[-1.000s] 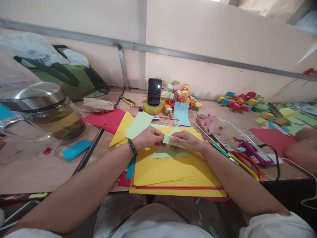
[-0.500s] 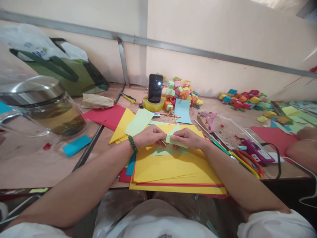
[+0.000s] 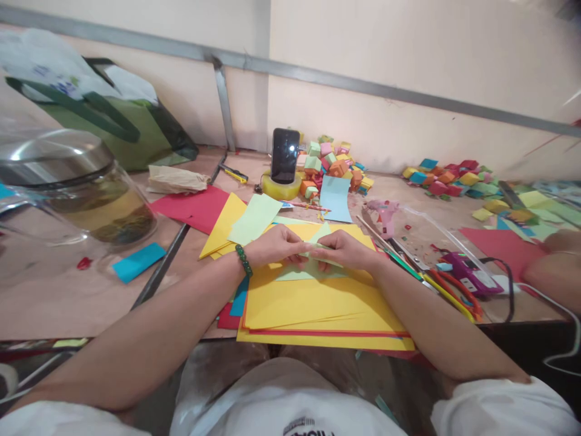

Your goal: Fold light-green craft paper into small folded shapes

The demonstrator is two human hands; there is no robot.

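Observation:
Between my two hands is a small piece of light green paper (image 3: 334, 263), mostly hidden by the fingers. My left hand (image 3: 285, 245), with a green bead bracelet (image 3: 243, 260) on the wrist, is closed on its left side, thumb and fingers pinching. From the other side my right hand (image 3: 340, 248) pinches the same paper, its fingers curled. Both hands are above a larger light green sheet (image 3: 290, 274) on a stack of yellow paper (image 3: 318, 309). Another light green sheet (image 3: 255, 218) lies to the left of the hands.
A phone (image 3: 285, 156) stands on a tape roll (image 3: 281, 188) before piled paper cubes (image 3: 338, 166). To the right are a pink glue gun (image 3: 387, 217), scissors and a purple power strip (image 3: 469, 278). A glass teapot (image 3: 109, 206) stands left. Another person's arm (image 3: 563, 266) shows at far right.
My left fingers have shifted right, closer to the right hand, and cover more of the small green paper. The view has tilted slightly; the surroundings stay in place.

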